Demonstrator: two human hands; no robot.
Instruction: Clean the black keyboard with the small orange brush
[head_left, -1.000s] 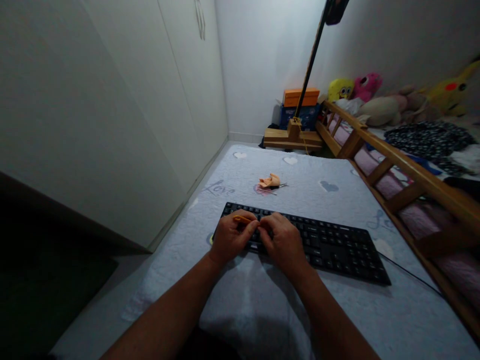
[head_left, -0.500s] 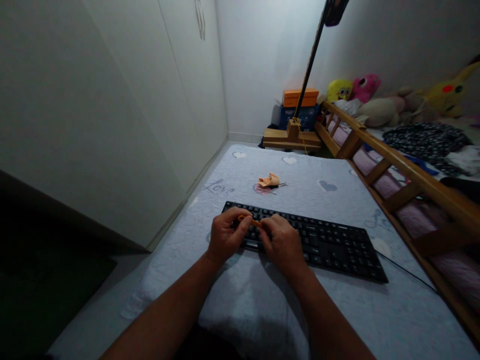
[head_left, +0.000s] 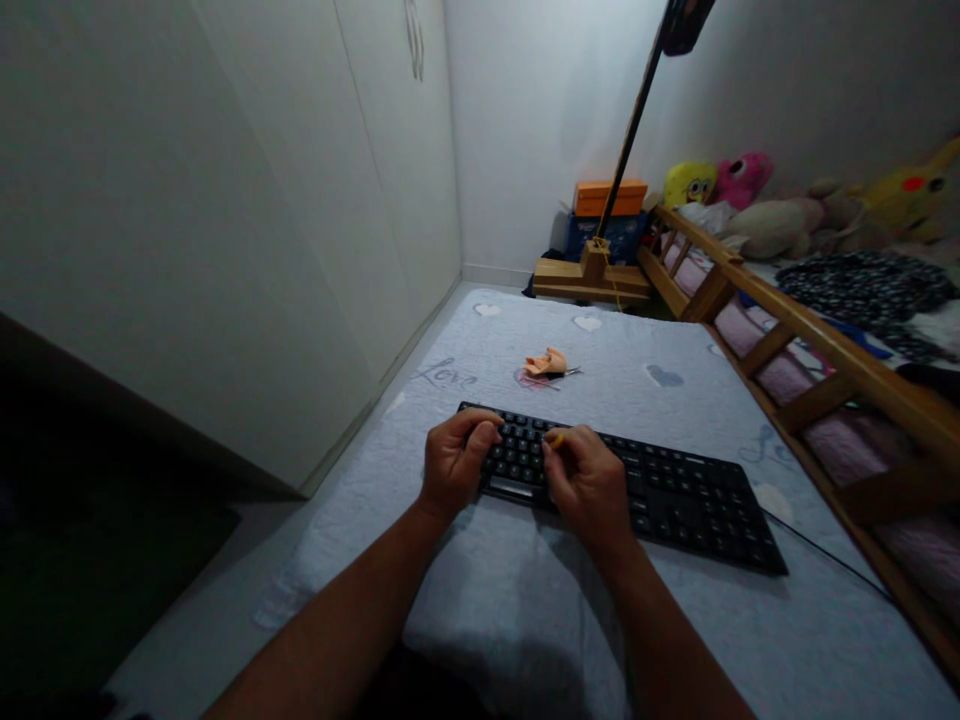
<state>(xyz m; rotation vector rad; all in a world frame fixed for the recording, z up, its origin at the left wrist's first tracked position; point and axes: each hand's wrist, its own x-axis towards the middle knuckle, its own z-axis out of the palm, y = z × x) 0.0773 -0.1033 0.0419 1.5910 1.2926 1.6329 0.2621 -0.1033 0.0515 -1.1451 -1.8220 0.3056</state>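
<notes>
A black keyboard (head_left: pixel 690 500) lies at a slant on the bedcover, its cable leaving from the right end. Over its left part my left hand (head_left: pixel 454 460) is closed, thumb pressed to the forefinger; whatever it may hold is hidden. To the right, my right hand (head_left: pixel 591 482) pinches a small orange-yellow strip (head_left: pixel 557 440), of which only a short end shows. Keys are visible in the gap between the two hands. Beyond the keyboard lies a crumpled peach-coloured cloth-like piece (head_left: pixel 551 361) with thin metal tools (head_left: pixel 573 371) beside it.
The pale blue bedcover (head_left: pixel 480 580) carries hearts and lettering. A white wardrobe (head_left: pixel 300 250) stands on the left. A wooden bed rail (head_left: pixel 832 350) runs along the right, with plush toys (head_left: pixel 772 225) behind it. A wooden stand (head_left: pixel 592 272) with a dark pole and boxes (head_left: pixel 611 197) is at the back.
My hands have moved apart, the right one shifting rightward. The orange strip that stretched between them now shows only at my right fingertips. The view has swung slightly left.
</notes>
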